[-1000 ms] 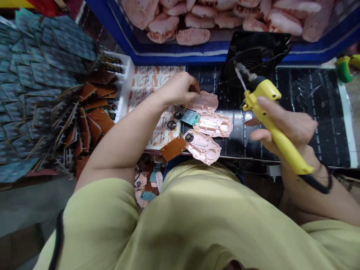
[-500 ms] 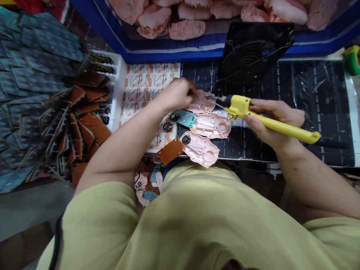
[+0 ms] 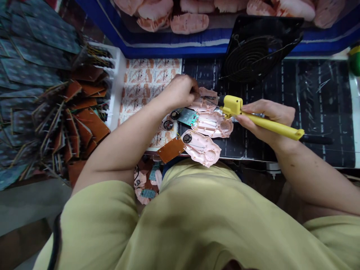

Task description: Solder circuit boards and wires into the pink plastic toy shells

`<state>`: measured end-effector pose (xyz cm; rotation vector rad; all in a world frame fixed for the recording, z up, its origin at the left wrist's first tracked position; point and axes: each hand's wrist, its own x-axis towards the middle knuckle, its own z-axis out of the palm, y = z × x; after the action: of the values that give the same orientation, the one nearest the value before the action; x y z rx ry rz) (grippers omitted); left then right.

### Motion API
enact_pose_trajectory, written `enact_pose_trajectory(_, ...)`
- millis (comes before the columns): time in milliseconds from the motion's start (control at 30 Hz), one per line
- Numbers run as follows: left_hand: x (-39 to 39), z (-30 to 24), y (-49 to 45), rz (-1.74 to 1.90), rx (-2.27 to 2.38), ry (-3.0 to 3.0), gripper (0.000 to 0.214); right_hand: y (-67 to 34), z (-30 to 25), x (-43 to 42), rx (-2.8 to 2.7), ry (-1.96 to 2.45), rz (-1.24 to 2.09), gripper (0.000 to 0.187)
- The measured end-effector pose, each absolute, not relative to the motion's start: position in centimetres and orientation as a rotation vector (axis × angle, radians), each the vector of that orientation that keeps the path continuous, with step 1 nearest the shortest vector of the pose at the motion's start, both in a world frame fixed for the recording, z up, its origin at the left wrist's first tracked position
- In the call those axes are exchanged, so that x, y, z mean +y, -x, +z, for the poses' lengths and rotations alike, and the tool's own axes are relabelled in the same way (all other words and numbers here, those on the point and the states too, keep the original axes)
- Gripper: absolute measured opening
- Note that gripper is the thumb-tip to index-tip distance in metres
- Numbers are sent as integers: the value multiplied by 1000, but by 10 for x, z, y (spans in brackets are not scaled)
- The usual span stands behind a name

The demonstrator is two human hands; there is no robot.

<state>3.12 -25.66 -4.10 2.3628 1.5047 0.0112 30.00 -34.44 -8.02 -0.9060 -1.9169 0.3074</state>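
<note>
My right hand (image 3: 270, 119) grips a yellow soldering gun (image 3: 261, 119), whose tip points left into the farthest pink plastic shell (image 3: 209, 98). At that shell's left end, the fingers of my left hand (image 3: 184, 91) are closed and bent down; what they pinch is hidden. Just nearer to me lies a second pink shell (image 3: 215, 123) with thin wires inside and a green circuit board (image 3: 188, 117) at its left end. A third pink shell (image 3: 204, 148) holds a small round black speaker (image 3: 187, 138). An orange-brown circuit board (image 3: 171, 150) adjoins it at the table's front edge.
Behind the work stands a black fan (image 3: 258, 50), in front of a blue bin (image 3: 213, 47) of pink shells. Stacked circuit boards (image 3: 42, 67) crowd the left side beside a white foam tray (image 3: 116, 82). Another round speaker (image 3: 168, 125) lies on the printed sheet (image 3: 140, 80).
The soldering gun has moved left, its tip now deeper over the farthest shell. My left hand stays at that shell's left end. The whole view has shifted slightly.
</note>
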Motion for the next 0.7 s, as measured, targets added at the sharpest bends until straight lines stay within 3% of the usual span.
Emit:
enact_pose_trajectory(333,-256,-40,-32,-68,1522,-2355,41,-308,-78,-349,-1789,972,220,13)
enact_pose_trajectory(467,-255,-41,-32,-101,1518,-2336,43,-311,-83,-353,-1809,1042,197,24)
enact_pose_trajectory(600,-258,-39,-31,-56,1509,-2340,41,-309,-82,-356,-1800,1162,232,49)
enact_pose_trajectory(700,-265,-33,-28,27,1510,-2356,38,-308,-78,-361,-1831,1164,232,47)
